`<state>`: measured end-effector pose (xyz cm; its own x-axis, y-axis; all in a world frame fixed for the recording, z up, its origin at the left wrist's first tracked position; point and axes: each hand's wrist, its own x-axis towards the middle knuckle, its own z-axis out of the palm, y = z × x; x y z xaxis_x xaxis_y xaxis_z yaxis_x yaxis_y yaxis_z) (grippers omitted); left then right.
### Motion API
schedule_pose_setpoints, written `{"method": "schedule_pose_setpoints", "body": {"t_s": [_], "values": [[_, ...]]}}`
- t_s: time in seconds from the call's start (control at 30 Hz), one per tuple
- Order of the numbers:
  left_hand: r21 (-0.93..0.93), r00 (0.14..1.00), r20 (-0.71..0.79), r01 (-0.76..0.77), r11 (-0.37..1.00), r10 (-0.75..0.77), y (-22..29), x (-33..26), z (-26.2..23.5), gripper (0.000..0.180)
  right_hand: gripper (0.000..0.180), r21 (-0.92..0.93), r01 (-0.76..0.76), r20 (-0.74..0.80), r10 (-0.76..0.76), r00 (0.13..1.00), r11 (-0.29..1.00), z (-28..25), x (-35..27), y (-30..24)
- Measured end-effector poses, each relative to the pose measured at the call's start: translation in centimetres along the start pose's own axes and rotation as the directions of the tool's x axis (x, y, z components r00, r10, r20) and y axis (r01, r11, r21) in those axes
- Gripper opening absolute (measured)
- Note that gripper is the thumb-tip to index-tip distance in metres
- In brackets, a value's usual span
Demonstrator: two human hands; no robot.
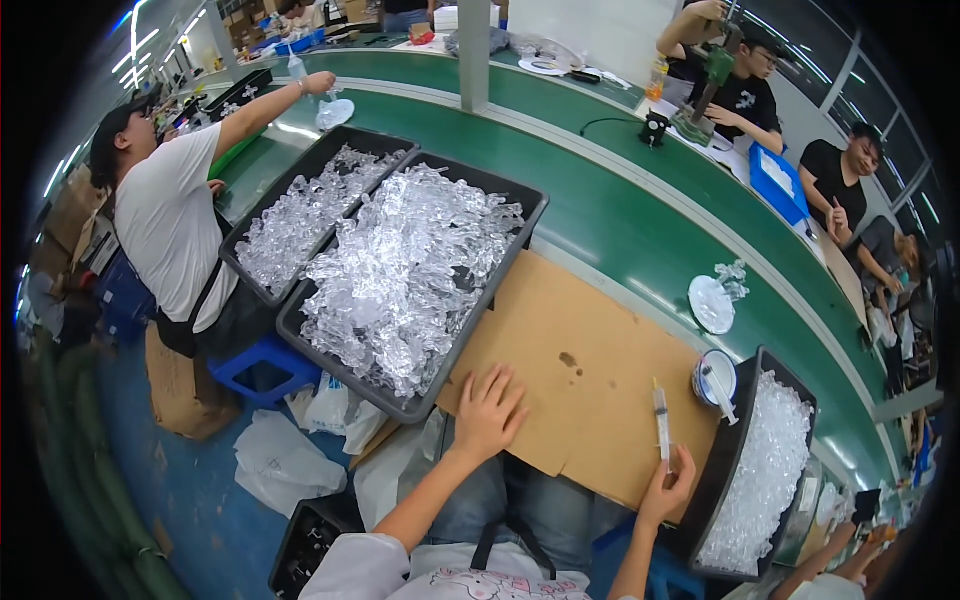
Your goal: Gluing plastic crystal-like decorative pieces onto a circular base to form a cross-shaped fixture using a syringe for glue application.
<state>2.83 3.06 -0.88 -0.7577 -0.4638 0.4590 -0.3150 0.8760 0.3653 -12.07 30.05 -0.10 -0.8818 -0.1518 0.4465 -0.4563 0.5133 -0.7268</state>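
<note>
My left hand [488, 412] lies on the brown cardboard sheet [590, 330] with its fingers spread, holding nothing. In my right hand [668, 486] is a clear syringe [662, 428], gripped at its lower end, its thin tip pointing away from me over the cardboard. Beside it, a white and blue cup [703, 366] has another syringe [719, 392] leaning across its rim. Left of the cardboard, a black bin [525, 232] is heaped with clear plastic parts [405, 265]. Right of my right hand stands a second black bin [722, 492] of small clear plastic parts [762, 470].
Another black bin [262, 215] of clear parts adjoins the large one. A green conveyor belt [610, 220] curves past the cardboard, carrying a white dish [711, 304] with clear parts. A person in white [175, 200] reaches over the belt at left. Others sit across by a green press [715, 75].
</note>
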Motion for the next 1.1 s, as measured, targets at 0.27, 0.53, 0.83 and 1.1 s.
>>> {"method": "schedule_pose_setpoints", "body": {"t_s": [0.27, 0.53, 0.83, 1.1], "values": [[0.0, 1.0, -0.001, 0.01, 1.0, -0.01, 0.3, 0.2, 0.0, 0.033, 0.029, 0.002, -0.029, 0.002, 0.029, 1.0, 1.0, -0.1, 0.2, 0.1], [-0.012, 1.0, 0.013, 0.006, 1.0, -0.006, 0.0, 0.0, -0.3, 0.033, 0.028, 0.013, -0.03, -0.02, 0.03, 0.999, 0.999, -0.1, -0.5, 0.0], [0.056, 0.994, 0.092, 0.056, 0.997, -0.061, -0.3, 0.3, 0.2, 0.033, 0.023, -0.026, -0.027, -0.068, 0.026, 0.997, 0.999, 0.5, 0.6, -0.3], [0.049, 0.997, 0.077, -0.015, 0.999, 0.012, 0.3, 0.4, 0.6, 0.032, 0.022, -0.021, -0.043, -0.099, 0.04, 0.994, 0.999, -0.8, 0.9, -0.8]]}}
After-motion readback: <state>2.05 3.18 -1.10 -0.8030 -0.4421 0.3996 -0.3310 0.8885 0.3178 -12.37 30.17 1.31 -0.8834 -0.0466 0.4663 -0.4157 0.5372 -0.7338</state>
